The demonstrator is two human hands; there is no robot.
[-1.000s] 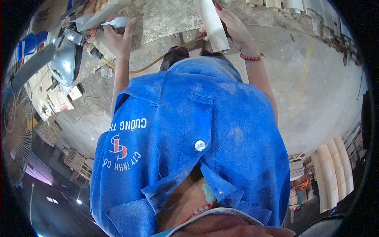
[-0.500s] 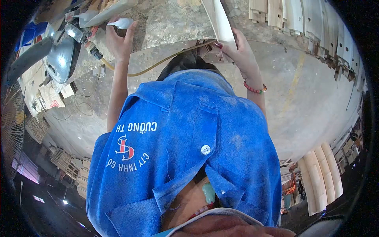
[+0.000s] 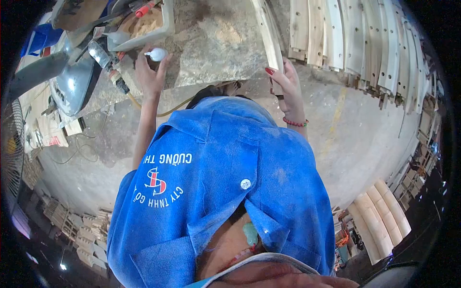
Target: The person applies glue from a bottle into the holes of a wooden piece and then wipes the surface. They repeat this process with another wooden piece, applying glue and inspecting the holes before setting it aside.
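My left hand [image 3: 152, 77] is closed around a small white squeeze bottle [image 3: 157, 54] with a narrow tip, over the worktable's near edge. The bottle tip points left, toward a plastic tub [image 3: 167, 24] of sawdust-coloured material. On the right, my right hand [image 3: 290, 86] grips the near end of a long, slightly curved wooden slat [image 3: 267, 36]. Its holed face shows, and its far end runs out of the top of the view. The thumb lies along the slat; some fingers are hidden behind it.
Several holed wooden slats [image 3: 353, 43] stand in a row at the right. At the left are a lamp with a metal shade [image 3: 72, 84], a hose fitting [image 3: 117, 79] with a yellow hose, and a fan [image 3: 14, 149]. A red-handled tool [image 3: 145, 9] lies over the tub.
The slat has turned from its plain side to its holed face. Both hands appear lower in view, and more of the tub and the slat row shows. The bottle stays in my left hand.
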